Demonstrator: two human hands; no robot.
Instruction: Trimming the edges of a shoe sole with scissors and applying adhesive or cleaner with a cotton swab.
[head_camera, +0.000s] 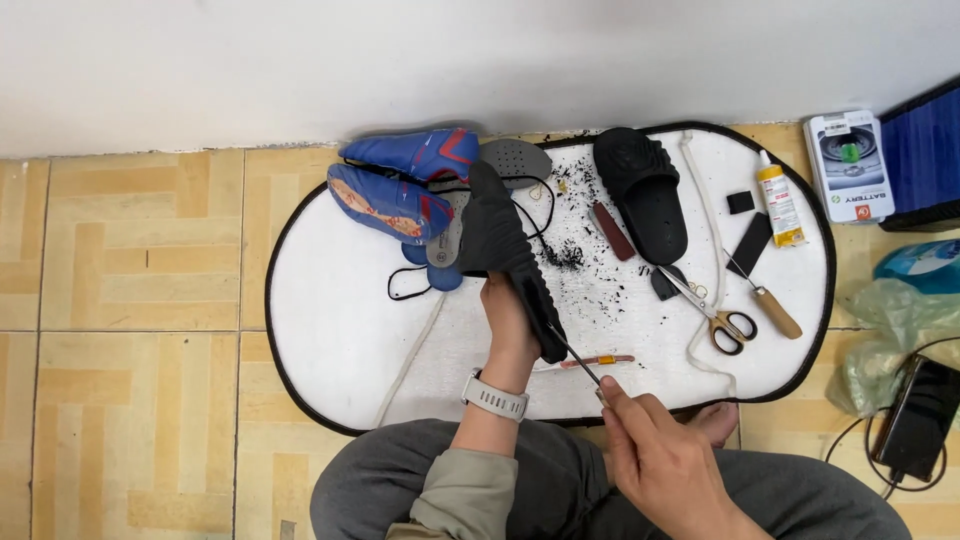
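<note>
While your left hand (508, 318) grips the black shoe (508, 250) at mat centre, your right hand (655, 455), pinching the thin tool (572, 354) at 5 o'clock, risks slipping into your fingers.

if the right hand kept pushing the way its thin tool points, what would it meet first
Most likely the black shoe held by the left hand. The right hand aims its thin tool up-left, and its tip already sits at the shoe's sole edge, though exact contact is hard to tell.

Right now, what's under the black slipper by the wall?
The black slipper lies on the white mat, among black crumbs. The mat right beneath it is covered, so nothing more shows.
</note>
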